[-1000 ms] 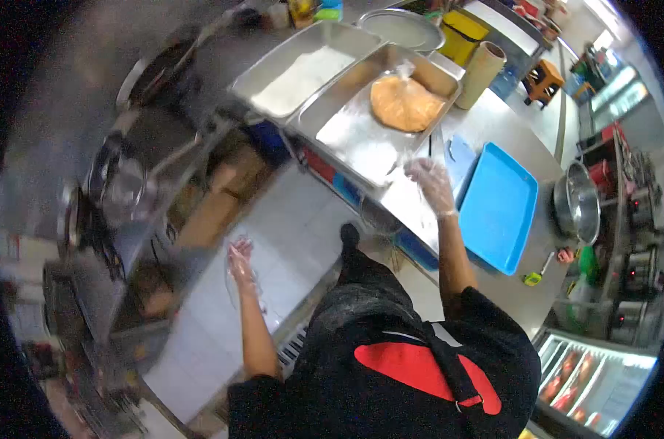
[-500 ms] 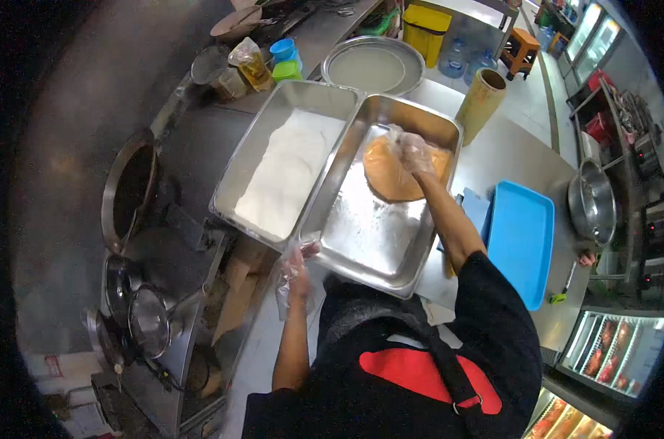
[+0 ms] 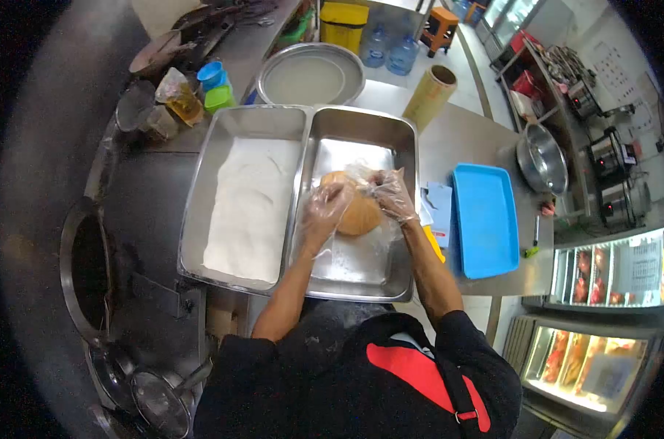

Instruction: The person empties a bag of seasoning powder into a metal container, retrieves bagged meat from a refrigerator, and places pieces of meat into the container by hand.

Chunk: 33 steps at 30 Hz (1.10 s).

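A clear plastic bag with orange-brown contents rests inside the right-hand steel pan. At its top left, my left hand, in a loose clear plastic glove, has its fingers curled on the plastic. From the other side my right hand, gloved the same way, pinches the gathered top of the bag. Whether the contents are powder or paste I cannot tell. White powder lies in the left-hand steel pan, right alongside.
Behind the pans stands a wide round metal basin of cloudy liquid. A roll of cling film stands upright at the back right. On the right lie a blue tray and a yellow-handled tool. A wok is at left.
My left hand has come up from the pans' front edge onto the bag. My right hand stays at the bag, which now sits nearer the pan's middle. The view has shifted right.
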{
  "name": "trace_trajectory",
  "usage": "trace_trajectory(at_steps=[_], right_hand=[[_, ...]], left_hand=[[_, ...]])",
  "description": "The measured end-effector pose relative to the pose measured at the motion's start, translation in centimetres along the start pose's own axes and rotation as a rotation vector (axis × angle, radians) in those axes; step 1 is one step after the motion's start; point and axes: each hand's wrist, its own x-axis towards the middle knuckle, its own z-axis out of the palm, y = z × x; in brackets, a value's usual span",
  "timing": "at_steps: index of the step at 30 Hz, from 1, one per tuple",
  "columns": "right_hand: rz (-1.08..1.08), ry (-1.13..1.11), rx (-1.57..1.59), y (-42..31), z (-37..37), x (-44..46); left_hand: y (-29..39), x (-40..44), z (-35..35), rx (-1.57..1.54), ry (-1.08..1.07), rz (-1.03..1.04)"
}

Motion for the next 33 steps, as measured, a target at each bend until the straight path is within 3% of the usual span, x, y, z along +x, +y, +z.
trace_trajectory(at_steps=[1, 3, 5, 9, 10, 11, 14, 15, 17, 20, 23, 25, 27, 29, 33], right_hand=[[-0.040, 0.015, 0.074, 0.5, 0.4, -0.6], [0.084, -0.092, 0.084, -0.4, 0.0, -1.8], [0.124, -0.132, 0.120, 3.2, 1.2, -2.8], [0.514, -0.186, 0.518, 3.6, 2.6, -4.6], [0.542, -0.260, 0.243, 4.2, 2.8, -4.5], [0.450, -0.298, 0.145, 4.7, 3.0, -4.8], [0.154, -0.327, -0.082, 5.4, 3.2, -5.5], [0.050, -0.294, -0.117, 5.3, 3.1, -5.6], [0.083, -0.297, -0.080, 4.8, 2.8, -5.7], [0.341, -0.316, 0.047, 1.6, 2.4, -5.7], [0.222, -0.200, -0.037, -1.5, 3.0, -6.7], [0.052, -0.174, -0.129, -1.1, 3.4, -7.6], [0.017, -0.122, -0.136, -1.5, 3.3, -7.9], [-0.132, -0.016, -0.143, -1.7, 3.8, -7.8], [0.146, -0.214, -0.078, -4.6, 2.4, -7.4]], left_hand=[[1.2, 0.2, 0.2, 0.085, -0.038, 0.030], [2.2, 0.4, 0.4, 0.259, -0.106, 0.098], [-2.1, 0.7, -0.2, 0.397, -0.165, 0.174], [-3.6, 0.3, -1.1, 0.700, -0.264, 0.104], [-4.7, 0.4, -1.4, 0.718, -0.307, 0.099], [-4.1, 0.3, -1.5, 0.735, -0.349, 0.098], [-1.8, -0.4, -2.1, 0.366, -0.453, -0.001], [-2.0, -0.3, -2.2, 0.377, -0.478, -0.108], [-3.7, 0.1, -2.5, 0.355, -0.504, -0.267], [-7.7, -0.2, -3.0, 0.181, -0.472, -0.339], [-7.6, -0.2, -2.7, 0.443, -0.475, -0.315], [-8.8, 0.2, -2.6, 1.027, -0.622, 0.012], [-9.3, 0.1, -2.9, 1.224, -0.676, 0.120], [-9.1, -0.1, -3.6, 1.056, -0.643, -0.029], [-9.1, -3.2, -2.4, -0.374, -0.189, -0.472]])
